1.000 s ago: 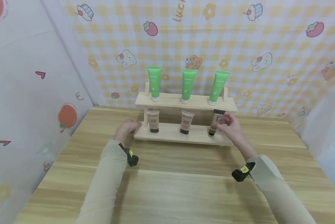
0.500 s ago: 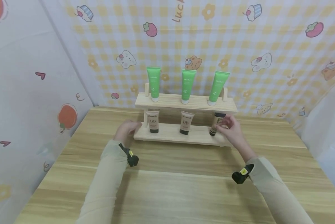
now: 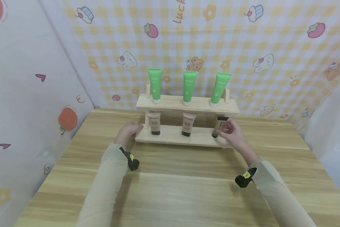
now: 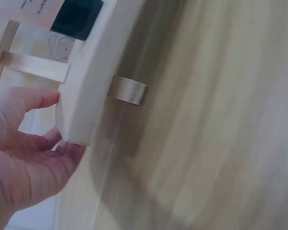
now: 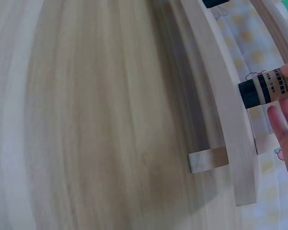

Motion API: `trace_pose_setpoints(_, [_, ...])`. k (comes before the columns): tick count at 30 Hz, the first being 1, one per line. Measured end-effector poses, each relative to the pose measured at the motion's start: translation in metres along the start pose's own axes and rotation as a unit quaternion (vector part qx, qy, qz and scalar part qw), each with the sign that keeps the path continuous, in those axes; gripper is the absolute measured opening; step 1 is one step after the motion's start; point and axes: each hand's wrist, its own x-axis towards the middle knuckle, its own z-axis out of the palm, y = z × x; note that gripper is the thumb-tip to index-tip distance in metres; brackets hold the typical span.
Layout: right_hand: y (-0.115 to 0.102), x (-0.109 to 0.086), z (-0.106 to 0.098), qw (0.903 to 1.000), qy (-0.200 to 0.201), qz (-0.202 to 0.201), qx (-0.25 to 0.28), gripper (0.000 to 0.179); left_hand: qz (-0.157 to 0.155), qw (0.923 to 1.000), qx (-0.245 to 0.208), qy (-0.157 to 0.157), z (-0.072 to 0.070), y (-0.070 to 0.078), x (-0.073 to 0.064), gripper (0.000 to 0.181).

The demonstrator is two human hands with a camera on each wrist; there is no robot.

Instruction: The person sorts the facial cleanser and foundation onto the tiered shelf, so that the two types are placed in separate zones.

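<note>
A two-tier wooden shelf [image 3: 170, 137] stands on the table. My left hand [image 3: 127, 133] grips the left end of its lower board; in the left wrist view the thumb [image 4: 41, 98] lies against the board's end and the curled fingers are beneath. At the right end of that board, my right hand [image 3: 236, 136] pinches a beige BB cream tube [image 3: 219, 125] with black ends. The tube leans a little, its black cap [image 5: 250, 94] down at the board. Two more BB cream tubes, one at the left [image 3: 155, 123] and one in the middle [image 3: 188, 123], stand on the same tier.
On the upper board stand three green tubes with white caps: a left one [image 3: 155, 85], a middle one [image 3: 189, 86] and a right one [image 3: 219, 88]. A checked cloth [image 3: 172, 47] hangs close behind the shelf. The wooden table [image 3: 184, 195] extends toward me.
The tube in my right hand has come down slightly onto the lower board, and the hand has lowered with it. My left hand has stayed at the shelf's end.
</note>
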Motion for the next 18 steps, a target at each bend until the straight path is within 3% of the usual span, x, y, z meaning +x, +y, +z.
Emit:
trace_pose_setpoints(4, [0.0,0.001,-0.002,0.9981,-0.015,0.039,-0.045,0.06,0.036,0.9981,-0.049,0.014,0.003,-0.004,0.001,0.053])
trace_pose_setpoints(5, [0.0,0.001,-0.004,0.9976,-0.018,0.041,-0.052,0.062,0.048,0.9974,-0.049,0.023,0.005,-0.005,0.001,0.051])
trace_pose_setpoints(6, [0.002,0.001,-0.006,0.9977,-0.016,0.036,-0.056,0.061,0.057,0.9951,-0.077,0.022,0.006,-0.006,0.002,0.048])
trace_pose_setpoints(8, [0.004,-0.001,-0.011,0.9973,-0.007,0.027,-0.068,0.055,0.079,0.9935,-0.077,0.027,0.006,-0.008,0.003,0.045])
trace_pose_setpoints(12, [0.011,-0.008,-0.022,0.9923,0.002,0.031,-0.12,0.045,0.129,0.9911,-0.029,0.015,0.0,-0.016,-0.006,0.042])
trace_pose_setpoints(14, [0.014,-0.011,-0.029,0.9848,0.001,0.046,-0.167,0.047,0.161,0.9861,0.036,0.018,-0.005,-0.022,-0.009,0.041])
trace_pose_setpoints(18, [0.024,-0.013,-0.041,0.9536,0.015,0.016,-0.3,0.052,0.218,0.9681,0.12,0.025,-0.013,-0.037,-0.015,0.037])
